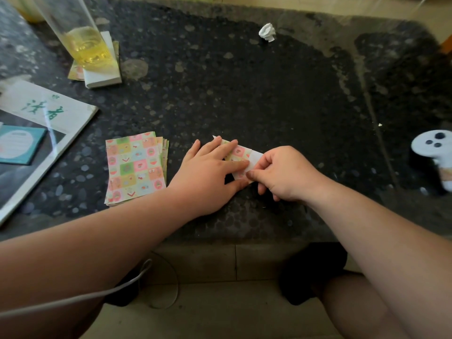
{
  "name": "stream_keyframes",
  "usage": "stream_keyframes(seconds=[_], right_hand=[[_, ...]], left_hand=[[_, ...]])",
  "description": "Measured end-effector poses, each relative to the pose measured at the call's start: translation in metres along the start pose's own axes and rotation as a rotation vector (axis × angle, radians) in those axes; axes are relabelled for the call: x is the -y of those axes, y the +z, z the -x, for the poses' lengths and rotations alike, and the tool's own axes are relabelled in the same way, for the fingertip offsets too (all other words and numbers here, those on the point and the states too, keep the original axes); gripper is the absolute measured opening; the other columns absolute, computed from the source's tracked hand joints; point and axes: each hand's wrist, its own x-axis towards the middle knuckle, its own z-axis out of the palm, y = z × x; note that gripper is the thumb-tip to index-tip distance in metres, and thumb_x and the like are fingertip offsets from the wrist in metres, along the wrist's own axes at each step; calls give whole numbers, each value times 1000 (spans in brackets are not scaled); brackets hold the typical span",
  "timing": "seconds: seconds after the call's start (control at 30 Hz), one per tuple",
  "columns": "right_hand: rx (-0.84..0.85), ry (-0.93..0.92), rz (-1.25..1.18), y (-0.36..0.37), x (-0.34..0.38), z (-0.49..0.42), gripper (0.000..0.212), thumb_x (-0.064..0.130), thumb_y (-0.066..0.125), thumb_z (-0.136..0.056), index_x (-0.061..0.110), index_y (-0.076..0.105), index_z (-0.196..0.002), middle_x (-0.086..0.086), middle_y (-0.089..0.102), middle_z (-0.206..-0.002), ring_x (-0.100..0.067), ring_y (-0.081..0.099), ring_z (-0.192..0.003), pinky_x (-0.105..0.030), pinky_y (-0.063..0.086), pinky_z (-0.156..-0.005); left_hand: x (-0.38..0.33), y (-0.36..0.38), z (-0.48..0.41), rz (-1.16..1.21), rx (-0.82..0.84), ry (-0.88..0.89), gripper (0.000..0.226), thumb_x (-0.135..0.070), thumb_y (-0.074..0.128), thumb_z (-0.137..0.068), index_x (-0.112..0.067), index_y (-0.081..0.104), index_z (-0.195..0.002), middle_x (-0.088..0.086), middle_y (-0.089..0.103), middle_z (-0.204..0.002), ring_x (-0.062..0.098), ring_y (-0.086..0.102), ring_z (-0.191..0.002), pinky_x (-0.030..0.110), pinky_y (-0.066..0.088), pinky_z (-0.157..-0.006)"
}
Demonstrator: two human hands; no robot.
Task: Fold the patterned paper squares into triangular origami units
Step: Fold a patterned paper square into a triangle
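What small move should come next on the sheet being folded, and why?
Probably fold the pinched end over and crease it: the left hand presses the partly folded patterned paper sheet flat on the dark speckled table, and the right hand pinches its white right end.

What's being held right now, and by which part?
The right hand pinches the folded patterned paper at its right-hand white edge; the left hand presses flat on its left part, gripping nothing.

Soft daylight comes from the far side and makes pale, shiny patches on the dark table [269,81]. The middle is sharp, so the folded paper [238,154] looks clear. The edges bend. The white thing [433,152] on the right looks blurry.
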Motion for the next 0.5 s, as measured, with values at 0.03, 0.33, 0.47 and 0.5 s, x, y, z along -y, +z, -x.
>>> stream_keyframes(seconds=[0.03,0.33,0.47,0.5], right_hand=[[0,1,-2,0,0,0,24,30,71,-97,20,69,-75,5,73,-61,-7,54,-35,-22,42,-46],[4,6,-63,-3,-3,-3,17,28,74,-95,16,67,-84,0,74,-63,-9,52,-36,-23,41,-45],[6,16,-55,-3,-2,-3,18,29,74,-95,16,68,-84,1,74,-64,-8,52,-37,-23,42,-45],[5,15,-58,-2,-3,-3,18,29,74,-95,16,68,-84,1,74,-63,-8,52,-37,-23,41,-44]], left_hand=[[0,0,0,-14,6,4,52,-68,32,-99,-53,38,-149,-15,7,-169,14,-3,-156,45,-7,-126],[2,4,0,-40,18,15,53,-66,27,-101,-54,27,-153,-13,0,-170,16,-9,-156,47,-10,-125],[5,5,-2,-32,18,21,54,-67,27,-101,-54,27,-153,-14,0,-170,16,-9,-156,48,-9,-126],[5,6,-2,-30,14,22,53,-67,27,-101,-54,28,-152,-14,0,-170,16,-9,-157,47,-9,-126]])
